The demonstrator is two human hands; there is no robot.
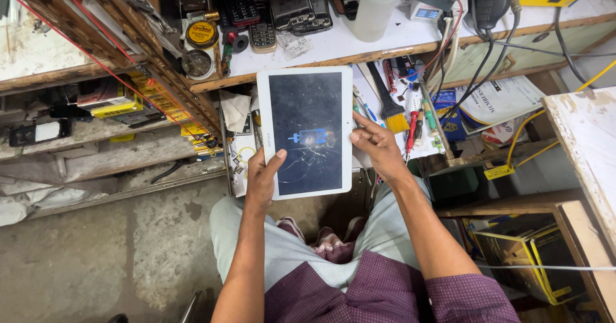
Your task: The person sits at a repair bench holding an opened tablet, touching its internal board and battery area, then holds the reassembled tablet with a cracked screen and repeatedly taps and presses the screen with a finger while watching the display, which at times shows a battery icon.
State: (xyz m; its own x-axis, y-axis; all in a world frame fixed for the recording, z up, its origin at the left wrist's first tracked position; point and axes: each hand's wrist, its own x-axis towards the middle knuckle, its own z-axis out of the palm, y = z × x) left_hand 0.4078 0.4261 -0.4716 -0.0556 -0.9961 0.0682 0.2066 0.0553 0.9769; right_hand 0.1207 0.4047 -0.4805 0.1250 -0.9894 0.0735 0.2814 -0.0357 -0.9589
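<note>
A white tablet (307, 130) with a cracked dark screen is held up in front of me, above my lap. A small blue symbol shows near the screen's middle. My left hand (262, 178) grips the lower left edge, thumb lying on the white frame. My right hand (375, 144) clasps the right edge, fingers curled against its side.
A cluttered workbench (346, 43) carries several old phones, a white bottle (373, 5), round tins and cables. A yellow-bristled brush (389, 104) and red-handled tools lie on a lower shelf. Wooden shelves stand at the left, yellow boxes (526, 249) at the lower right. The floor is bare concrete.
</note>
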